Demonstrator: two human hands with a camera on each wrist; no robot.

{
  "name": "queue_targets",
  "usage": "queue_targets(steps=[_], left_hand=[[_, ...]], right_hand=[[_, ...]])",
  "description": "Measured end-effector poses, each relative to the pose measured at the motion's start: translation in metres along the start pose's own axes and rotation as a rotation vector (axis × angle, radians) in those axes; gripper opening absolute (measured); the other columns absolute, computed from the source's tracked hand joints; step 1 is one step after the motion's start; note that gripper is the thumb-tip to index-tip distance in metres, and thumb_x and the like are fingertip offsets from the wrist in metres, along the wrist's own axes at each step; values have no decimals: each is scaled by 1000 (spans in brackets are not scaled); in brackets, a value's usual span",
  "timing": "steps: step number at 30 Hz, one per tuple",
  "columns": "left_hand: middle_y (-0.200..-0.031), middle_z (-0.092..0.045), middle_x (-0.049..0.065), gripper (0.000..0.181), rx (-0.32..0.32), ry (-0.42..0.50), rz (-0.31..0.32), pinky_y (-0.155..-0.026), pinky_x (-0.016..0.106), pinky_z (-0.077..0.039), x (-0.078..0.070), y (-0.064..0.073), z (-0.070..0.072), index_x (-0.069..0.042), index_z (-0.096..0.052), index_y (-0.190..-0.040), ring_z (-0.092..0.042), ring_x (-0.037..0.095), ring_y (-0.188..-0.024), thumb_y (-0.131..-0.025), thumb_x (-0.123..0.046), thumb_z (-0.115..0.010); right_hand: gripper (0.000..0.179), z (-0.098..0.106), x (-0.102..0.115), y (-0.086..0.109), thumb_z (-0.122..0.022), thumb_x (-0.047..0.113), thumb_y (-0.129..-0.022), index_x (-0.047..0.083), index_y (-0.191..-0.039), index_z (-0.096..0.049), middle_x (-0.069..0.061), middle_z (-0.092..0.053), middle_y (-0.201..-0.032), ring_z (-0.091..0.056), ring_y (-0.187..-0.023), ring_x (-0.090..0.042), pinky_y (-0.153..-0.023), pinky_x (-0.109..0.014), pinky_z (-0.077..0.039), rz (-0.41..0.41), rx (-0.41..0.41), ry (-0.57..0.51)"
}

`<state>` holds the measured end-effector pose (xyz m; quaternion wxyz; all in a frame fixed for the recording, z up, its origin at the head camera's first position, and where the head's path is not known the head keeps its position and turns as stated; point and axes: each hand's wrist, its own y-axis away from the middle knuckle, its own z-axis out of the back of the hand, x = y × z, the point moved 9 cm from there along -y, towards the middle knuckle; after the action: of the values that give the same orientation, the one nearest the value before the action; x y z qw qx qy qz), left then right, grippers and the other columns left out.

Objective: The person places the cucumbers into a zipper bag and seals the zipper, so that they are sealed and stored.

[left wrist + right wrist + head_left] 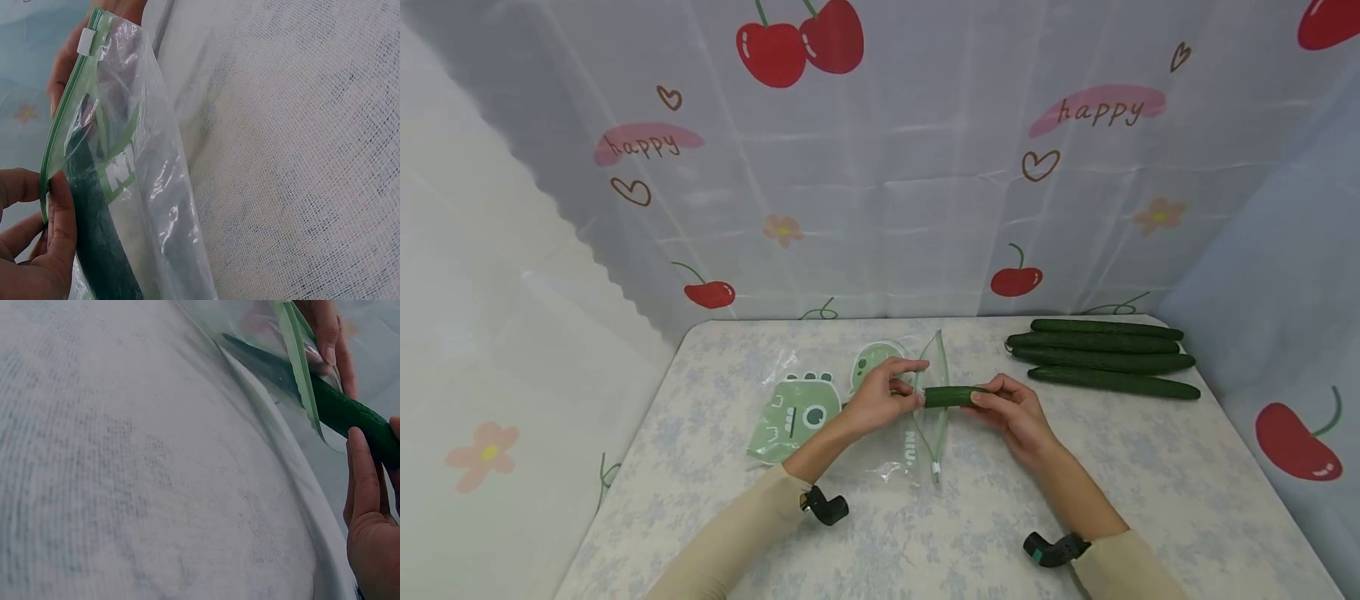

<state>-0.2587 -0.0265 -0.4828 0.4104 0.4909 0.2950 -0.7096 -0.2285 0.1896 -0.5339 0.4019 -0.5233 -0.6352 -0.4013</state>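
Note:
A clear zip bag (886, 467) with green dinosaur-like prints lies on the table, its green zip edge (65, 112) parted, with a white slider (85, 42) near one end. My left hand (883, 396) pinches the bag's rim between thumb and fingers. My right hand (1018, 417) grips one end of a dark green cucumber (949, 397). The other end of the cucumber (347, 409) passes through the bag's mouth. In the left wrist view, part of the cucumber (94, 212) shows through the plastic beside the fingers (60, 212).
Several more cucumbers (1105, 360) lie side by side at the table's back right. The table (985, 517) has a pale blue-patterned cloth. A printed curtain (887, 183) hangs along its back edge, with more hanging at both sides.

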Motion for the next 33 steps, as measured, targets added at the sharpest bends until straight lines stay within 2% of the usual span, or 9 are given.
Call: queue_targets(steps=[4,8,11,16,20,24,27,33], left_hand=[[-150,-57,15,57,4,5,-3,-76,22,-57,0,0,1,-8,-62,-152,-67,11,-95,-96,-6,-75],[-149,-57,17,57,-3,8,1,-76,22,-57,-1,0,3,-10,-63,-151,-69,13,-96,-96,-5,-75],[-148,-58,15,57,-11,5,7,-76,22,-58,-1,0,4,-14,-64,-150,-71,14,-98,-95,-5,-76],[-149,-58,12,56,-10,-1,10,-76,22,-58,-2,0,2,-17,-65,-149,-72,15,-99,-95,-5,-76],[-150,-57,13,57,-5,2,6,-74,22,-57,-3,1,2,-12,-63,-151,-72,14,-98,-96,-5,-75],[-150,-56,20,58,4,20,-1,-73,21,-57,-1,3,2,-8,-61,-152,-72,13,-96,-97,-5,-75],[-151,-54,24,57,18,37,-16,-73,21,-56,-2,4,1,-6,-60,-153,-73,13,-95,-98,-5,-75],[-148,-55,23,57,34,36,-36,-74,21,-56,-5,3,-1,-6,-59,-154,-72,12,-97,-99,-7,-75]], right_hand=[[22,-10,-5,-3,-70,-4,-100,15,-89,-68,2,-75,-101,-80,-98,-14,-92,-33,-65,-19,-7,-14],[11,-19,-11,-6,-73,0,-99,10,-96,-72,-1,-75,-104,-80,-98,-15,-93,-33,-65,-47,-13,-23],[5,-25,-14,-8,-75,1,-99,5,-100,-72,-3,-74,-105,-80,-98,-17,-92,-33,-66,-58,-20,-34],[7,-32,-15,-7,-73,-1,-99,6,-100,-71,-2,-75,-103,-80,-97,-15,-90,-31,-66,-67,-29,-18],[8,-35,-12,-6,-73,-1,-100,3,-104,-68,-4,-73,-104,-80,-96,-16,-91,-32,-66,-65,-24,44],[9,-39,-13,-5,-73,1,-101,3,-107,-66,-5,-71,-109,-80,-98,-17,-93,-33,-65,-85,6,92],[8,-39,-16,-4,-69,0,-103,3,-109,-66,-4,-72,-110,-79,-100,-16,-95,-31,-64,-112,20,60],[12,-39,-18,-2,-66,-1,-104,1,-116,-65,-4,-71,-114,-77,-107,-15,-97,-28,-63,-151,12,2]])
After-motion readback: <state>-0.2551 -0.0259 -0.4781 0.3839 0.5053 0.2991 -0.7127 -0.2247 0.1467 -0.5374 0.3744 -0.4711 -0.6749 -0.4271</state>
